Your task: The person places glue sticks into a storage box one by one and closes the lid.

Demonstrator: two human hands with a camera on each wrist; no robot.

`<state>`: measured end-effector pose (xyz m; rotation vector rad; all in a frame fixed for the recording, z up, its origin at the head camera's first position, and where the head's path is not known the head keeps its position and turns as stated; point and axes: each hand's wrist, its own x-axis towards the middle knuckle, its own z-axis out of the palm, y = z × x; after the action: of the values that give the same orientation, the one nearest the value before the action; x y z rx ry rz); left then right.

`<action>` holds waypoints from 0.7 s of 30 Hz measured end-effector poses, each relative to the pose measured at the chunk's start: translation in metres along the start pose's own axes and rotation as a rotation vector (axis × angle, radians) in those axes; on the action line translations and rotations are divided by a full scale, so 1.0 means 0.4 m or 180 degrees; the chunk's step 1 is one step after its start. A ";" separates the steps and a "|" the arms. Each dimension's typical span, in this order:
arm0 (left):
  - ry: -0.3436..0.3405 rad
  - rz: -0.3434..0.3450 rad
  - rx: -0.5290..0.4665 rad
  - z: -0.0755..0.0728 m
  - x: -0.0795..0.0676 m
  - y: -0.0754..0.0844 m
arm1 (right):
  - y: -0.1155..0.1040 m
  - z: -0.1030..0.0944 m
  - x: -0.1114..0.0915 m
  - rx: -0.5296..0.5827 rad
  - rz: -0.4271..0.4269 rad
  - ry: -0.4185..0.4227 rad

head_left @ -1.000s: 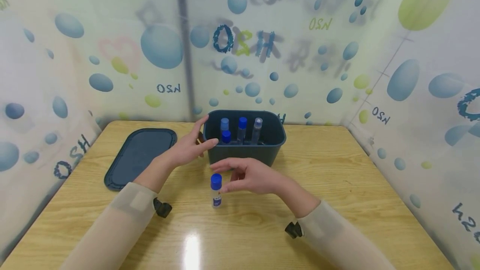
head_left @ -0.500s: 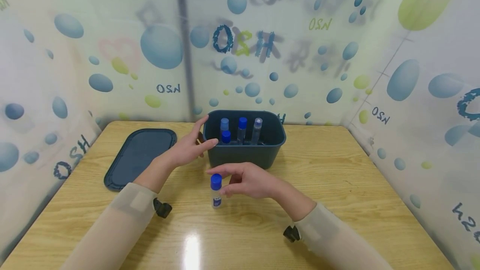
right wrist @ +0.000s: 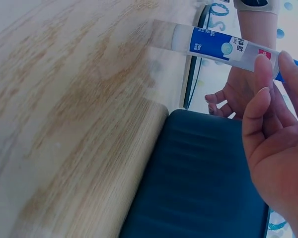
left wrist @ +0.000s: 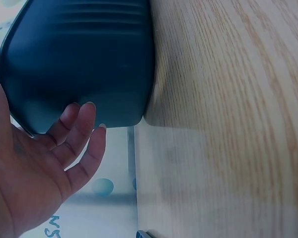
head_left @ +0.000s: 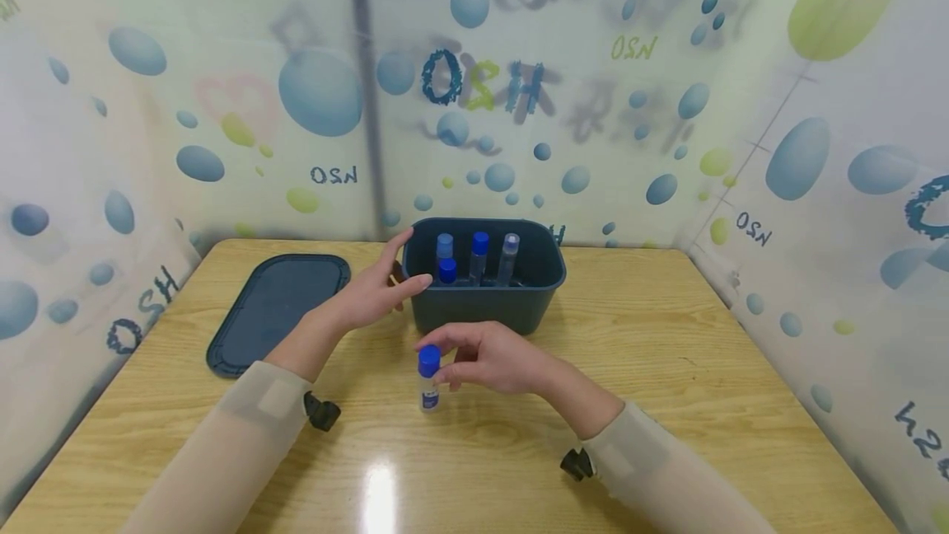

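A clear liquid glue bottle (head_left: 429, 386) with a blue cap and blue-and-white label stands upright on the table, just in front of a dark blue plastic bin (head_left: 485, 305). My right hand (head_left: 498, 361) pinches it near the cap, thumb on the near side and index finger behind. The right wrist view shows the bottle's label (right wrist: 208, 43) and fingertips at its cap end. My left hand (head_left: 371, 293) holds the bin's left end, thumb and index finger on the rim. In the left wrist view its other fingers (left wrist: 79, 131) curl against the bin's outer wall.
Inside the bin stand several similar bottles (head_left: 479, 258), most with blue caps. A flat dark lid (head_left: 278, 311) lies on the wooden table (head_left: 638, 336) to the left. Patterned walls (head_left: 615, 138) enclose the table's back and sides.
My right hand has come slightly down and its index finger has closed in behind the glue bottle's cap. The bottle has barely shifted; my left hand and the bin have stayed put.
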<state>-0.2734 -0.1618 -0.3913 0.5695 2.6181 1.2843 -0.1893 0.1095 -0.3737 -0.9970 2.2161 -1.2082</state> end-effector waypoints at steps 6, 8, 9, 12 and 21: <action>0.0009 0.0007 -0.0015 -0.002 -0.001 0.001 | -0.003 -0.012 -0.009 -0.0095 -0.0269 0.0104; 0.0005 0.0017 -0.0019 -0.002 -0.001 -0.001 | -0.005 -0.020 -0.014 -0.0095 -0.0370 0.0156; 0.0003 0.0021 -0.0015 -0.002 -0.001 -0.001 | -0.007 -0.024 -0.017 -0.0101 -0.0420 0.0190; -0.0009 0.0030 -0.0020 -0.001 -0.001 -0.003 | -0.017 -0.039 -0.028 -0.0114 -0.0548 0.0285; -0.0004 0.0006 0.0022 -0.002 0.000 0.000 | -0.052 -0.090 -0.066 -0.0166 -0.0738 0.0685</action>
<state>-0.2735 -0.1622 -0.3909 0.5739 2.6226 1.2756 -0.1876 0.1416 -0.3362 -1.2238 2.3558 -1.4239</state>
